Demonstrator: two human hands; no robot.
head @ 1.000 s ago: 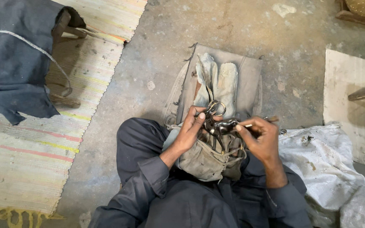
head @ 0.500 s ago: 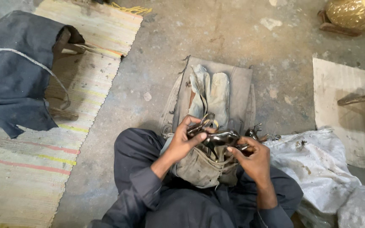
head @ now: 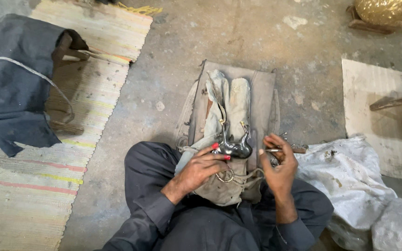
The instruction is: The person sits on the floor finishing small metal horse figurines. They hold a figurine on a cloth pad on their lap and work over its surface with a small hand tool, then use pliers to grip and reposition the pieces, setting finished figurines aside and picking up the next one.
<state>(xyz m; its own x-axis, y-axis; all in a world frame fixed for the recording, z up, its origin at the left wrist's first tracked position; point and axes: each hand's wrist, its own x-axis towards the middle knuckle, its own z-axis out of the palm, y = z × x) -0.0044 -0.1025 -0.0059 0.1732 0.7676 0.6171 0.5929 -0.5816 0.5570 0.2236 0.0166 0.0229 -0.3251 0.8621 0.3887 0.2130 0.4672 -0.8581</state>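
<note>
I sit on a concrete floor with a grey cloth pad [head: 257,88] spread over my lap and out in front. My left hand [head: 201,168] grips a small dark shiny metal piece [head: 233,148] with two upright prongs, held against the pad. My right hand [head: 279,163] holds a thin metal tool [head: 284,149] with a wooden handle, its tip pointing left toward the metal piece. A small metal ring [head: 225,176] lies on the cloth just below the left hand. Two padded cloth rolls [head: 231,100] lie lengthwise on the pad beyond the hands.
A striped woven mat [head: 47,176] covers the floor at left, with a dark cloth [head: 15,83] draped over a low wooden stool. White sacking [head: 350,176] lies bunched at right. A pale board [head: 382,107] and a golden wrapped object [head: 387,11] sit at far right.
The metal piece has been turned so its prongs stand upright. My right hand has drawn slightly away from it, tool still in hand. The view has shifted a little.
</note>
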